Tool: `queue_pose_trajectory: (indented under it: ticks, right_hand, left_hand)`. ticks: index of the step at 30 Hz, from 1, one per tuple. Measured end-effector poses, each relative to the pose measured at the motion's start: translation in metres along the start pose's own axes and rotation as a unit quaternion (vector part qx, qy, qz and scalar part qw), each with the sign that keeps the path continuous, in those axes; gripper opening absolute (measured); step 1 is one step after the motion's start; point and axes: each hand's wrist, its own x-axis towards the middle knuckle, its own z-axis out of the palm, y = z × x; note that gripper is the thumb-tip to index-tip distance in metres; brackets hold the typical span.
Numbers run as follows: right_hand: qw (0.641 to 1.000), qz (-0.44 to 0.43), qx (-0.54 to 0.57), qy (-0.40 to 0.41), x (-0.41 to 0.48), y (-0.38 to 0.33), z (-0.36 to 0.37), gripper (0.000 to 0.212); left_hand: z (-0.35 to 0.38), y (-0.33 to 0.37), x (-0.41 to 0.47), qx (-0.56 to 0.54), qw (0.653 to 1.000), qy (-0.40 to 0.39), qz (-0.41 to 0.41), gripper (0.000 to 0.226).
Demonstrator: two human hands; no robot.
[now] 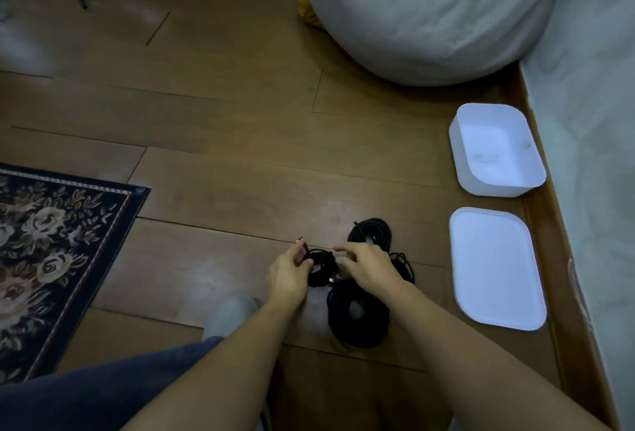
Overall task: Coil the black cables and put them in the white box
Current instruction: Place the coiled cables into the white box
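Right now I am gripping the small black cable coil (321, 270), fingers (298, 253) of my left hand (288, 276) and right hand (369, 270) curling round opposite sides, over the floor (223, 190), judging it light, floppy and springy.

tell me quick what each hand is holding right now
Left hand: closed, pinching the small black coiled cable at its left side.
Right hand: closed, fingers curled on the same small coil's right side.
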Motion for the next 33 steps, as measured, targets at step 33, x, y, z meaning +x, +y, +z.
queue_pose_trajectory:
  ticks: [33]
  right_hand:
    - [0.831, 0.351, 0.282, 0.326, 0.053, 0.209, -0.185, 0.062]
  left_hand:
    - [0.168, 0.264, 0.081, 0.057, 0.966, -0.152, 0.2, 0.056]
